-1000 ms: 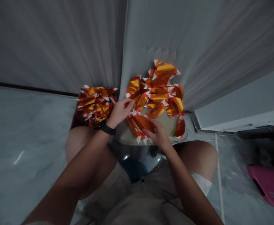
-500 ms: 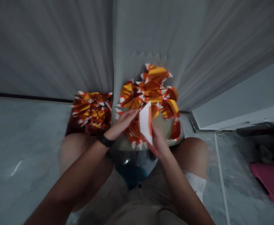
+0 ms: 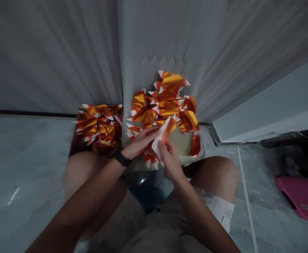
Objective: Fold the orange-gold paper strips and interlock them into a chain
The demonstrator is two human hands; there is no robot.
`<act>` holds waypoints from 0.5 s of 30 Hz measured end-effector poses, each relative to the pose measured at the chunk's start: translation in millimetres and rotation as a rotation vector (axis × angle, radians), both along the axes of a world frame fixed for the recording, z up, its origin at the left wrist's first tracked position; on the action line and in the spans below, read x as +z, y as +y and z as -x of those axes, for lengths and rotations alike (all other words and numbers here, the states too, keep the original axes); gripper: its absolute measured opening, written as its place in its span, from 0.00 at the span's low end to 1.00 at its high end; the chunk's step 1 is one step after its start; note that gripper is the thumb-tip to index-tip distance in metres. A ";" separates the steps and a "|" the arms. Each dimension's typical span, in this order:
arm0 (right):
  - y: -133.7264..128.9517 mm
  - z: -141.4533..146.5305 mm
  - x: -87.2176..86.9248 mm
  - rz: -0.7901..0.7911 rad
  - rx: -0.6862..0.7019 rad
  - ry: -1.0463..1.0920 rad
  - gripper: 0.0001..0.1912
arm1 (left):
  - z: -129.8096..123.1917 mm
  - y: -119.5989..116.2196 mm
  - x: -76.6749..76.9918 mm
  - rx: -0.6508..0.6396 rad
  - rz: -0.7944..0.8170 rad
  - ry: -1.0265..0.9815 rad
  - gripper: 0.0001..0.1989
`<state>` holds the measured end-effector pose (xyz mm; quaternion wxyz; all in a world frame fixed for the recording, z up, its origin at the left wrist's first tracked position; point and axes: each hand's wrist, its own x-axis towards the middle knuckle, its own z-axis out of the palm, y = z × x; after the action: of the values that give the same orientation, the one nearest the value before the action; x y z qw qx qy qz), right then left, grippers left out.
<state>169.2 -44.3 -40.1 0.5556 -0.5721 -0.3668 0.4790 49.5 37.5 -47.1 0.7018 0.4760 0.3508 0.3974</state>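
Tilted over, the orange-edged paper point(image 3: 159, 144) sits pinched between the left hand point(image 3: 140, 141) and right hand point(image 3: 170, 162).

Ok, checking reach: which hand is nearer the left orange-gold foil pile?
Left: the left hand is just right of the orange-gold foil pile; the right hand lies farther right.

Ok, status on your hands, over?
Left hand, right hand holding a folded orange-and-white paper. Folded gold-and-orange paper pieces piled ahead. Nothing blocking the hands.

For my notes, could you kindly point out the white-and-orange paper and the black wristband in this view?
White-and-orange paper point(image 3: 157, 144): head view, point on its white face.
Black wristband point(image 3: 122, 158): head view, point on its band.
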 end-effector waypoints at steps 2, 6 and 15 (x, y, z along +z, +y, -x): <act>-2.3 -6.5 3.4 -0.036 -0.071 -0.154 0.21 | -3.0 1.3 -1.5 0.047 -0.045 0.025 0.22; -3.9 -15.2 10.6 -0.193 -0.225 -0.548 0.18 | -10.9 -6.9 0.3 0.235 -0.268 0.103 0.21; -0.8 -10.9 12.2 -0.343 -0.006 -0.562 0.20 | -16.4 -22.6 10.6 0.208 -0.285 0.057 0.26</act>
<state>180.1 -45.1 -27.8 0.5223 -0.5812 -0.5792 0.2321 65.8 14.9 -36.5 0.5718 0.5430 0.3581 0.4999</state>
